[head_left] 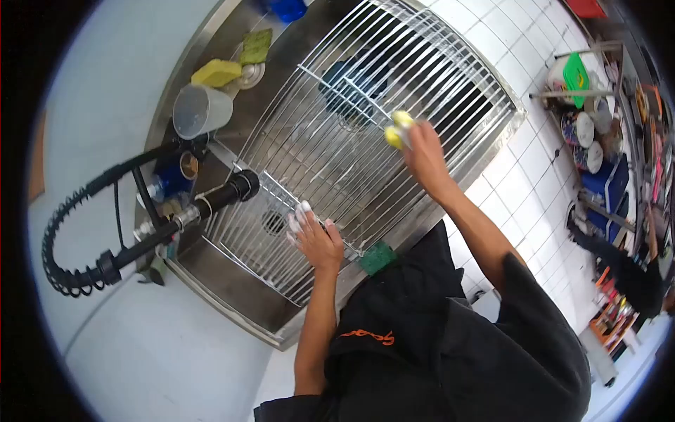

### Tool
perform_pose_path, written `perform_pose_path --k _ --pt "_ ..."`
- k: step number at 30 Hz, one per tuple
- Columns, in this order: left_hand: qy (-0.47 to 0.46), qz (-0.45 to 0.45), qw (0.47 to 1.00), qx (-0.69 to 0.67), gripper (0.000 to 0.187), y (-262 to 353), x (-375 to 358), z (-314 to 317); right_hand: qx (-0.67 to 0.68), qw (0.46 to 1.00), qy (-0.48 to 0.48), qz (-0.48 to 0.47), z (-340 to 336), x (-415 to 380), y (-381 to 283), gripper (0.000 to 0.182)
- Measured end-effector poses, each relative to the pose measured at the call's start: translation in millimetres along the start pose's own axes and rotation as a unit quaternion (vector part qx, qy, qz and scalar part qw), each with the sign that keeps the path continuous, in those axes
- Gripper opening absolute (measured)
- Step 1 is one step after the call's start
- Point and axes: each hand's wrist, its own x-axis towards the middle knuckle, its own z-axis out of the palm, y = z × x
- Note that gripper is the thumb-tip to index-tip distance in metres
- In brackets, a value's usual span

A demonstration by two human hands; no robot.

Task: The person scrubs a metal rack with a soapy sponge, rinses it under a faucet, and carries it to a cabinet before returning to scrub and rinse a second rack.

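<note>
A large metal wire rack lies across the stainless steel sink, its bars running lengthwise. My right hand is closed around a yellow sponge with white suds on it, pressed to a crossbar of the rack. My left hand rests on the nearer part of the rack, fingers stretched over the bars and coated with foam. By the left wrist, a green scouring pad sits on the sink's front edge. Under the bars shows a dark blue item in the basin.
A black spring-hose faucet reaches over the rack from the left. Behind it stand a translucent container, a yellow sponge and a green-yellow pad. Shelves with tubs line the right, where another person is partly visible.
</note>
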Motion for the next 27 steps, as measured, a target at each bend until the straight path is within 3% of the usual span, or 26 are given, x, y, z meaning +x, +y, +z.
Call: perform_pose_path --k 2,5,6,7,10,13,14,15,16,18,21,23,24,26,27 --pt "-0.012 -0.016 1.0 0.004 0.068 2 2 -3 -0.001 1.0 -0.011 0.014 -19 -29 -1 0.033" --pt "-0.022 -0.016 1.0 0.009 0.068 2 0 -3 0.014 1.0 -0.022 0.007 -5 -8 0 0.037" --pt "-0.021 -0.012 1.0 0.01 0.068 2 0 -3 0.015 1.0 -0.021 -0.007 6 14 -4 0.023" --pt "-0.012 -0.009 1.0 0.009 0.068 3 2 -2 0.085 0.995 -0.004 0.057 26 38 -8 0.014" --pt "-0.001 0.001 1.0 0.006 0.068 4 0 0 0.022 0.999 0.014 -0.04 45 92 -13 0.018" --pt "0.003 0.006 1.0 0.003 0.068 5 2 0 0.044 0.999 -0.019 -0.016 23 63 -12 0.012" --pt "0.008 0.009 1.0 0.009 0.068 3 2 2 0.03 0.999 0.015 -0.03 17 38 -5 0.016" --pt "0.009 0.012 1.0 0.016 0.068 -1 -2 2 0.036 0.999 -0.017 -0.031 3 14 9 0.025" --pt "0.003 0.006 1.0 0.014 0.068 -3 -4 0 0.013 0.998 -0.047 0.03 -9 -11 16 0.032" --pt "-0.004 -0.005 1.0 0.007 0.068 1 0 -2 -0.021 0.997 -0.058 0.04 -37 -43 25 0.028" --pt "0.009 0.0 1.0 -0.009 0.068 0 -1 -3 -0.093 0.991 0.01 0.092 -36 -48 10 0.022" --pt "0.017 -0.002 1.0 -0.006 0.064 -1 0 -4 -0.067 0.993 0.083 0.044 -5 -45 -24 0.017" --pt "0.018 -0.006 1.0 -0.01 0.063 -1 0 -5 -0.02 0.999 0.003 0.043 22 -60 -28 0.026" --pt "0.026 -0.018 0.999 -0.008 0.058 2 1 -3 0.035 0.993 -0.104 -0.033 69 -88 -75 0.026" --pt "0.027 -0.016 0.999 -0.01 0.057 2 0 -2 0.061 0.988 -0.072 -0.118 92 -106 -92 0.022"
